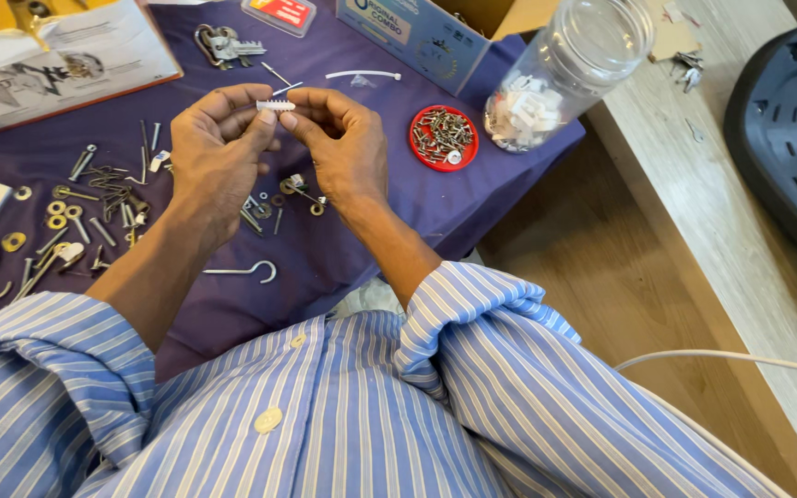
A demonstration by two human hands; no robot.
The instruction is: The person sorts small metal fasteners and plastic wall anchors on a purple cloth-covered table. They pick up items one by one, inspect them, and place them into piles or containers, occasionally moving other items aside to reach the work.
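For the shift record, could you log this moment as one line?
left hand: pinches white wall plug | right hand: pinches same plug | below: purple cloth, loose hardware

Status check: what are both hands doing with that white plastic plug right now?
Left hand and right hand both pinch the white wall plug. Plug held level above purple cloth. Nothing in the way.

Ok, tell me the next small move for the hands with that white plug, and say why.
Probably turn the screw a little further into the white wall plug. The left hand and right hand pinch the plug between their fingertips above the purple cloth, and a thin metal shank juts from its end, apparently only partly in.
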